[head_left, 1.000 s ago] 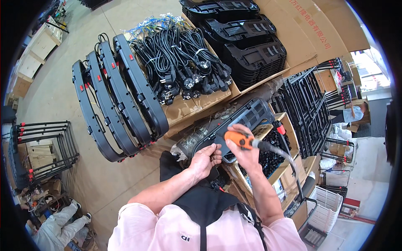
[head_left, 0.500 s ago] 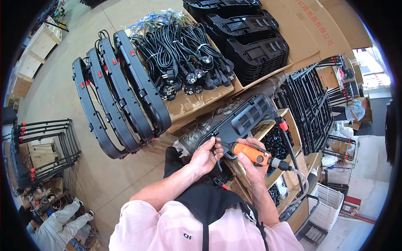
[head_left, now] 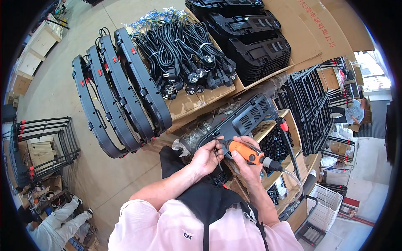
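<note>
My right hand (head_left: 247,168) is wrapped round an orange power screwdriver (head_left: 243,151), held almost level with its tip pointing left. A pale cord (head_left: 300,180) runs from its back end. Just at the tip, the fingers of my left hand (head_left: 206,157) are pinched together; what they hold, if anything, is too small and covered to make out. Beneath both hands lies a dark grey plastic housing (head_left: 224,125) with a vented raised block (head_left: 252,116), slanting up to the right. Its near part is hidden by my hands.
Several curved grey housings (head_left: 109,98) stand upright at left. Bundled black power cords (head_left: 180,50) lie on cardboard, beside stacked black panels (head_left: 261,52). Small black parts fill a wooden bin (head_left: 275,144) at right, near black tubular frames (head_left: 307,106). Other people (head_left: 354,112) are farther off.
My right hand and the screwdriver have shifted slightly left and up. The left hand stays pinched at nearly the same spot, and the housing has not visibly moved.
</note>
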`<state>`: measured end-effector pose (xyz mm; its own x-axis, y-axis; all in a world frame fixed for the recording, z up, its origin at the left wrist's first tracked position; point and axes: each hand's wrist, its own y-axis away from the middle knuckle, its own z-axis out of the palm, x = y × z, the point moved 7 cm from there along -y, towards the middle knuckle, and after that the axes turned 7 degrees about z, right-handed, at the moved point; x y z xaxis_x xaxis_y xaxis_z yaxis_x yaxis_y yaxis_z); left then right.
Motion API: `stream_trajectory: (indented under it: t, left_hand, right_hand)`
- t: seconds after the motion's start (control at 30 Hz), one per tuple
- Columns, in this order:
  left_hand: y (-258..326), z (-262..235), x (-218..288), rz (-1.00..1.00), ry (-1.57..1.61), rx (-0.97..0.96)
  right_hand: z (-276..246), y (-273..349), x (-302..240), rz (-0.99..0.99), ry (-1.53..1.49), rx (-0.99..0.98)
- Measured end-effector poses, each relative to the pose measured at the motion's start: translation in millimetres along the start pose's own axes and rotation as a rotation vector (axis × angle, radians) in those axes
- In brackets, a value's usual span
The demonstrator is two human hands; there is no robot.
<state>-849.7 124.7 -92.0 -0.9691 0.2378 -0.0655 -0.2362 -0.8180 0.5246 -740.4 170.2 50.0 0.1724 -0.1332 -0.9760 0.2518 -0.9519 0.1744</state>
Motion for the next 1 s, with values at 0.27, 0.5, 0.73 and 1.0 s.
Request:
stream_trajectory:
  t: [0.27, 0.5, 0.73, 1.0]
  left_hand:
    - [-4.3, 2.3, 4.2, 0.037, -0.072, 0.051]
    - [-7.5, -5.2, -0.8, 0.037, -0.164, 0.077]
    - [2.4, -5.3, -17.9, -0.103, -0.278, 0.088]
    - [5.4, 3.3, -28.5, -0.205, -0.423, 0.009]
  right_hand:
    - [11.3, -9.3, 0.6, -0.043, 0.085, -0.013]
    - [19.9, -18.8, -10.5, -0.012, 0.158, -0.017]
    - [39.5, -31.7, -22.2, -0.082, 0.413, -0.103]
    - [40.1, -34.6, -17.7, -0.041, 0.406, -0.083]
